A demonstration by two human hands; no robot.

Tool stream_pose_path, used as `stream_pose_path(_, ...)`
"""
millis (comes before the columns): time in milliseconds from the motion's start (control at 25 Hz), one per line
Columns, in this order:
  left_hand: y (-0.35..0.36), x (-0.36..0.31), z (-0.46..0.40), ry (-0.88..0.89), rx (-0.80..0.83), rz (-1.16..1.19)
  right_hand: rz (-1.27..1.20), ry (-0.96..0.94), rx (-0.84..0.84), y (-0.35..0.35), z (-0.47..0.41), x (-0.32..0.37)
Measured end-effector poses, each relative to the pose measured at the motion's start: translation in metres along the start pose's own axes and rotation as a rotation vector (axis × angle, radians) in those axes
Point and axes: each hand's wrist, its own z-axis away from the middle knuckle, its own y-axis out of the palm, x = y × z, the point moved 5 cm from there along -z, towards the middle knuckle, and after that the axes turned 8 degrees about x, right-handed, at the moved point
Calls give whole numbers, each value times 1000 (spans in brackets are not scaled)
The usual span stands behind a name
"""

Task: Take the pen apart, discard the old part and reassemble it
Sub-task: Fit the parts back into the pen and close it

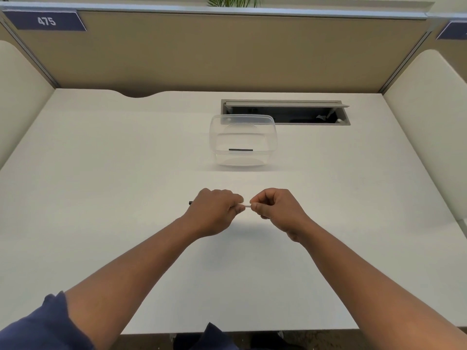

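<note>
clear glossy plastic container (243, 140), matt desk (126, 160)

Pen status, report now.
Left hand and right hand both shut on pen. Dark piece in tub. Nothing in the way.

Two bare forearms, left hand (214, 210), right hand (276, 207), navy blue short sleeve (43, 324) on left arm

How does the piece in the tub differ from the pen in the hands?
The dark piece lies loose inside the clear tub; the pen is gripped by the left hand and the right hand. The piece is black; the pen shows white between the hands. Both lie roughly horizontal.
</note>
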Motion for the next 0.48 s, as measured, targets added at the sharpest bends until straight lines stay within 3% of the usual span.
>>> stream_pose_path(240,1,49,6,-189,50,244,-10,1,-149,-18,-3,-10)
stream_pose_path(480,6,64,3,-246,-17,432,30,-13,-205,-27,-12,-19)
